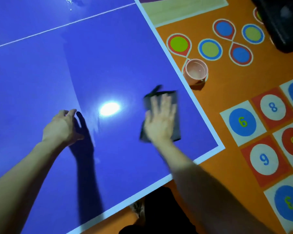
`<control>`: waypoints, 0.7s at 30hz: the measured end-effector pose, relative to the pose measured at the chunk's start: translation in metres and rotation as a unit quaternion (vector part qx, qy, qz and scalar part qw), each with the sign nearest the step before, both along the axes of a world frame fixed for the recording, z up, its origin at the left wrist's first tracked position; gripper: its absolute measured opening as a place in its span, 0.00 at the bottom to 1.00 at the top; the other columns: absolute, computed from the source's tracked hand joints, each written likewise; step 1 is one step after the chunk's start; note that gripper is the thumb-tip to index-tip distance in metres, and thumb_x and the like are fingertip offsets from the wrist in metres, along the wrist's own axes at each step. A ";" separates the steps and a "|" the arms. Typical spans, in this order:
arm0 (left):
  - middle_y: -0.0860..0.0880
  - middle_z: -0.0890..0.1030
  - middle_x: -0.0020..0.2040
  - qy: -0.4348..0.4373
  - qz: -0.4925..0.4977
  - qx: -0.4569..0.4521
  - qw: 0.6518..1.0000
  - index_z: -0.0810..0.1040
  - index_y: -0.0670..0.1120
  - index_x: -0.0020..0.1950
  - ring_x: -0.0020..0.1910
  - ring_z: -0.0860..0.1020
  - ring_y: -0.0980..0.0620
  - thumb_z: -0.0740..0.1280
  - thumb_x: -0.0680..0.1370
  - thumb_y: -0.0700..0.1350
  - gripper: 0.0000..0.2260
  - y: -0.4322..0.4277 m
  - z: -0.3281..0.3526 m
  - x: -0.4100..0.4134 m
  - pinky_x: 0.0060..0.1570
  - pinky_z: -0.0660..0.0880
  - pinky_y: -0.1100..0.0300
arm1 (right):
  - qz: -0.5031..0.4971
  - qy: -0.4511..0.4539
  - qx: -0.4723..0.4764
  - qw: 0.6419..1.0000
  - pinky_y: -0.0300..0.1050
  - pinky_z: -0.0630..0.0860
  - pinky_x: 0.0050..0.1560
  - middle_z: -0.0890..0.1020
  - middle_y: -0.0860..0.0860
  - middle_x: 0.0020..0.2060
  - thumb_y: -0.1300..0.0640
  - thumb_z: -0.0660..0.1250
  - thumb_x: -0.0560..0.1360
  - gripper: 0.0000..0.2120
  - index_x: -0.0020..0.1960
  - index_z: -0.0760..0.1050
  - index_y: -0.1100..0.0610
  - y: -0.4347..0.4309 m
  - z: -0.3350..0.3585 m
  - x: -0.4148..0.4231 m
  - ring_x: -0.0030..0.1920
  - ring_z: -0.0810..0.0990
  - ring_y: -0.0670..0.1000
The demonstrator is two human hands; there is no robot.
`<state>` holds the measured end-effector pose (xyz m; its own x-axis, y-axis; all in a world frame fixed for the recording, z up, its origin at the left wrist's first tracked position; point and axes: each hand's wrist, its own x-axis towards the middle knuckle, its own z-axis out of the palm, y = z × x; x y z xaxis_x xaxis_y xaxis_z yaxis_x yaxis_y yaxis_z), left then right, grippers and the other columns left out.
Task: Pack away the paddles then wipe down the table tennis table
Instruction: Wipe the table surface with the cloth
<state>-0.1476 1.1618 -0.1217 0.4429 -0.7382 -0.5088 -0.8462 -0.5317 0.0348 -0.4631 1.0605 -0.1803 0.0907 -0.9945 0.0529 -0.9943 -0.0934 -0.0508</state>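
Two bare hands worked over the blue tabletop (pixel 41 73) of the table tennis table, near its corner with the white border. The right hand (pixel 160 120) lay flat on a dark cloth (pixel 175 130), palm down, its fingers (pixel 164 101) spread apart and pressing the cloth against the surface; hand and cloth were blurred. The cloth sat close to the right-hand edge of the tabletop, a little way up from the corner. The left hand (pixel 62 127) was held to the left of it, well apart from the cloth, fingers loosely curled and empty, throwing a dark shadow on the blue; whether it touched the surface could not be told. A bright glare spot (pixel 109 108) shone between the two hands. A white line (pixel 61 27) ran across the far part of the surface. On the orange floor (pixel 209 174) just beyond the table edge stood a pink cup (pixel 195 71), among painted coloured circles and numbered squares. No paddles were in view.
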 end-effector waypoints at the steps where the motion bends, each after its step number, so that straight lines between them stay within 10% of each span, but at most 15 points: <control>1: 0.46 0.69 0.76 -0.002 0.002 0.000 1.000 0.63 0.52 0.83 0.72 0.73 0.39 0.86 0.65 0.54 0.51 -0.005 0.006 0.004 0.55 0.81 0.39 | 0.100 -0.019 0.036 0.994 0.67 0.47 0.86 0.47 0.61 0.89 0.42 0.53 0.87 0.33 0.90 0.53 0.49 0.032 0.003 0.036 0.89 0.43 0.60; 4: 0.45 0.66 0.79 -0.014 0.017 0.015 1.000 0.62 0.51 0.84 0.75 0.70 0.39 0.86 0.65 0.52 0.53 -0.010 0.011 0.021 0.57 0.80 0.37 | 0.368 -0.082 0.147 0.914 0.64 0.46 0.86 0.44 0.59 0.89 0.43 0.57 0.85 0.35 0.89 0.54 0.48 0.110 0.002 0.125 0.89 0.39 0.58; 8: 0.43 0.62 0.81 0.005 0.020 0.024 1.000 0.61 0.50 0.84 0.78 0.66 0.38 0.87 0.63 0.52 0.56 -0.025 0.007 0.037 0.62 0.78 0.37 | 0.420 -0.123 0.108 0.893 0.60 0.47 0.88 0.53 0.55 0.89 0.48 0.64 0.83 0.34 0.88 0.61 0.48 0.065 -0.008 0.114 0.89 0.47 0.56; 13: 0.48 0.67 0.67 0.006 0.007 -0.003 1.000 0.63 0.52 0.78 0.65 0.73 0.39 0.85 0.58 0.53 0.53 -0.050 -0.006 0.050 0.52 0.81 0.41 | 0.144 -0.066 0.058 0.986 0.62 0.48 0.88 0.51 0.54 0.89 0.43 0.57 0.86 0.34 0.89 0.55 0.46 -0.094 -0.016 0.005 0.89 0.47 0.57; 17: 0.49 0.63 0.69 0.028 0.007 0.001 1.000 0.60 0.55 0.78 0.65 0.73 0.40 0.86 0.56 0.56 0.56 -0.070 -0.013 0.066 0.52 0.81 0.41 | -0.082 -0.064 0.033 0.994 0.65 0.50 0.86 0.50 0.57 0.89 0.42 0.52 0.87 0.32 0.89 0.53 0.48 -0.134 -0.015 -0.016 0.89 0.47 0.58; 21: 0.49 0.63 0.67 0.021 0.019 0.009 1.000 0.59 0.56 0.78 0.65 0.72 0.39 0.86 0.54 0.58 0.58 -0.091 -0.014 0.097 0.51 0.81 0.41 | 0.026 -0.055 0.048 0.997 0.67 0.47 0.86 0.47 0.61 0.88 0.43 0.53 0.86 0.34 0.90 0.53 0.51 -0.068 -0.007 0.090 0.89 0.43 0.62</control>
